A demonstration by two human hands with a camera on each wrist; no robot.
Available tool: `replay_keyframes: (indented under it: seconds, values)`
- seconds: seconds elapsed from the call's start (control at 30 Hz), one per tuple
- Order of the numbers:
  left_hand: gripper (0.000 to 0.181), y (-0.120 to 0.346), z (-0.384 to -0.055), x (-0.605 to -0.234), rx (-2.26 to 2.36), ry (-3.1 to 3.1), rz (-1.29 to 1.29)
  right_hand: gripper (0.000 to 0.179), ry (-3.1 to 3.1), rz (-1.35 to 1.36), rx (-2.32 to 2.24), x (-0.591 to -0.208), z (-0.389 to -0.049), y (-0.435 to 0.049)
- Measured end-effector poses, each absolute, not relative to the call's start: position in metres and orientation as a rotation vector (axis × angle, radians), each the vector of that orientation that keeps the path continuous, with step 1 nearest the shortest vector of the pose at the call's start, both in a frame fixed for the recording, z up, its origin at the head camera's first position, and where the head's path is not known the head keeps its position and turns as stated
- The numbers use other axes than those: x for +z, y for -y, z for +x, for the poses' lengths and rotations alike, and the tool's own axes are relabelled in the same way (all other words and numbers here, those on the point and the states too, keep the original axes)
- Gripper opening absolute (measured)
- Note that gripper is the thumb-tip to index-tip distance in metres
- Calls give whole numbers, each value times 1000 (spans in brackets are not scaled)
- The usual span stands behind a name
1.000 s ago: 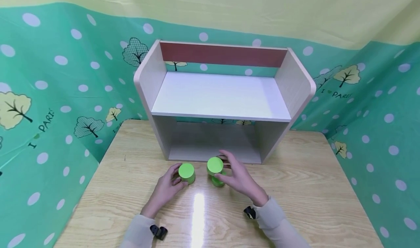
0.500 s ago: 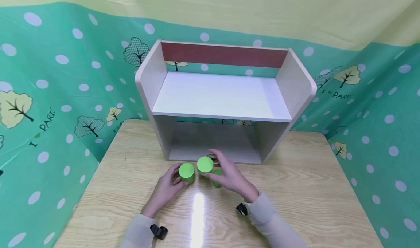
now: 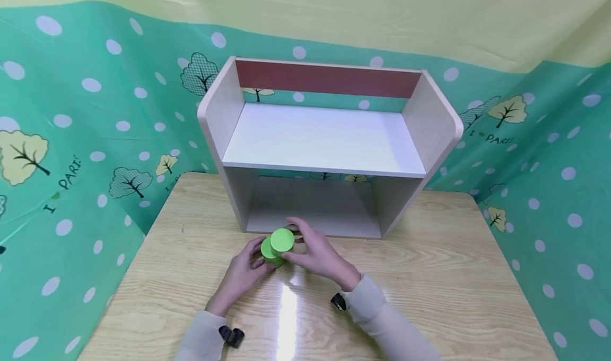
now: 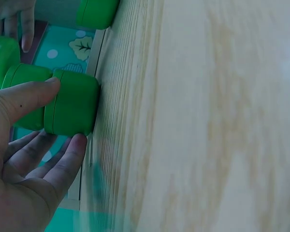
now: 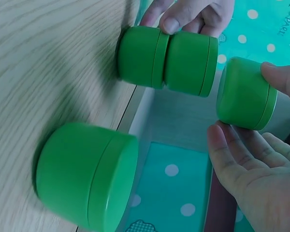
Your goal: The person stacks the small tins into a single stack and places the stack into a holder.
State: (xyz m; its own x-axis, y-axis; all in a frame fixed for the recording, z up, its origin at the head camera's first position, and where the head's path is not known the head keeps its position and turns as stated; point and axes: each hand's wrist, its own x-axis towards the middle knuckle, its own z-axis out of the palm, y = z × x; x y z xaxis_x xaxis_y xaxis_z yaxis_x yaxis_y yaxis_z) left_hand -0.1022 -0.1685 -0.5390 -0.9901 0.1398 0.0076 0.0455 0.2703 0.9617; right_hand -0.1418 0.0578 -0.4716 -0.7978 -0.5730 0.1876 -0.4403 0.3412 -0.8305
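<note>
Two small round green lidded jars stand stacked on the table, the lower jar (image 5: 139,55) bearing the upper jar (image 5: 189,63). My left hand (image 3: 241,276) holds this stack, its thumb at the seam between them and its fingers round the far side. A third green jar (image 3: 282,240) is pinched between the thumb and fingers of my right hand (image 3: 321,254). It hangs just over the stack's top, with a narrow gap showing in the right wrist view. A fourth green jar (image 5: 72,176) stands alone on the table, hidden under my right hand in the head view.
Behind the jars stands a two-tier white shelf unit (image 3: 324,141) with a reddish back rail (image 3: 329,78). Its lower front edge is close to my fingers. The wooden table (image 3: 453,276) is bordered by a green dotted curtain (image 3: 71,202).
My right hand has carried its jar leftward, from above the lone jar to over the stack. My left hand has kept its place on the stack.
</note>
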Motion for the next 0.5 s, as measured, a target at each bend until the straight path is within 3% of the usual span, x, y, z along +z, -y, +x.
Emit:
replay_keyframes:
  seconds: [0.5]
  values:
    - [69,168,-103,-541,1821,-2461,126,80,-2447,-1008,-1379,-472,-145,-37]
